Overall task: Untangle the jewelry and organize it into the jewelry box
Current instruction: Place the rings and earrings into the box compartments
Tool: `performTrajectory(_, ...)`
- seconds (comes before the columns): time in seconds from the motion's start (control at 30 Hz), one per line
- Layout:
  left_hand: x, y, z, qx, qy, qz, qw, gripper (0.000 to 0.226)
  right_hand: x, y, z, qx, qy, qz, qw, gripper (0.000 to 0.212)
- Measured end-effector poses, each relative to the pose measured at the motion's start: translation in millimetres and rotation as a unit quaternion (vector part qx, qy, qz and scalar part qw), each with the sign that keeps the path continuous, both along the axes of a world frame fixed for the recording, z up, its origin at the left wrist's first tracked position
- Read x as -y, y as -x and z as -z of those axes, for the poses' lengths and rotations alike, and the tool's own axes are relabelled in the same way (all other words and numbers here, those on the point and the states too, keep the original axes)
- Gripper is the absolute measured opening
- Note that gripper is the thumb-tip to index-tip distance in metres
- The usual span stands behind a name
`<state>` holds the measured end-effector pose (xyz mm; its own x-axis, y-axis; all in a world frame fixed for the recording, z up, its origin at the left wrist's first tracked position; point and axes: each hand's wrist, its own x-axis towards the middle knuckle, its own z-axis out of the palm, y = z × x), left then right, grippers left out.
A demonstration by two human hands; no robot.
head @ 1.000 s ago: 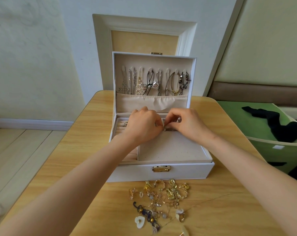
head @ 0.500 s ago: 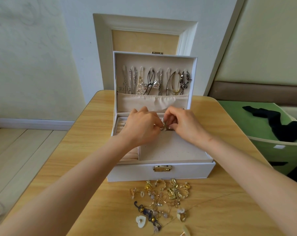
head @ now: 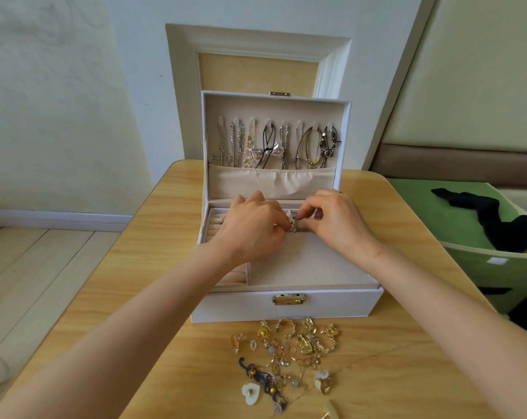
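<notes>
- Over the back of the box's upper tray, the left hand [head: 250,231] and the right hand [head: 338,225] meet fingertip to fingertip. Both pinch one small gold-and-pale jewelry piece [head: 294,225] between them; it is too small to tell what kind it is.
- Beneath the hands lies the beige perforated earring panel [head: 304,267]. The cushioned beige ring rolls [head: 235,275] sit to its left, partly hidden by the left forearm.
- Both panels belong to the white rectangular jewelry box [head: 286,308], which has a gold clasp on its front wall and stands open on the light wooden desk [head: 165,297].
- Its upright lid [head: 274,110] carries a row of hooks, from which silver, gold and black necklaces [head: 274,146] hang down into a gathered beige pocket.
- Just in front of the box, on the desk, lies the tangled pile of gold jewelry [head: 289,355], with a white heart-shaped pendant [head: 250,394] at its near left edge.
- Right of the desk stands a green bin [head: 483,267] with a black cloth [head: 498,219] draped in it.
</notes>
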<state>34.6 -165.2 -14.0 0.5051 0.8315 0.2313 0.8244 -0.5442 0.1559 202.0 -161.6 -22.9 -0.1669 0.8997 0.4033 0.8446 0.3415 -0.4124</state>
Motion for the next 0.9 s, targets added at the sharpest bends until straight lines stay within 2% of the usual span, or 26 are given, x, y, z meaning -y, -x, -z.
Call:
performTrajectory(0.23,0,1,-1,-0.011,-0.020,-0.001,1.000,0.038,3,0,-7,0.018,0.032,0.018,0.999,0.007)
performTrajectory(0.4,-2,19,-7,0.060,-0.068,-0.063,0.994,0.032,8,4,-16,0.002,0.004,0.029,1.000,0.004)
performTrajectory(0.53,-5,26,-7,0.008,-0.048,-0.079,0.996,0.030,12,24,-14,0.032,0.039,0.024,0.998,0.012)
performTrajectory(0.63,-8,20,-2,0.003,-0.042,-0.074,0.996,0.030,14,35,-12,0.068,0.067,0.045,0.994,0.012)
performTrajectory(0.9,-12,17,3,-0.025,-0.054,-0.063,0.996,0.029,18,38,-10,0.048,0.113,0.058,0.991,0.023)
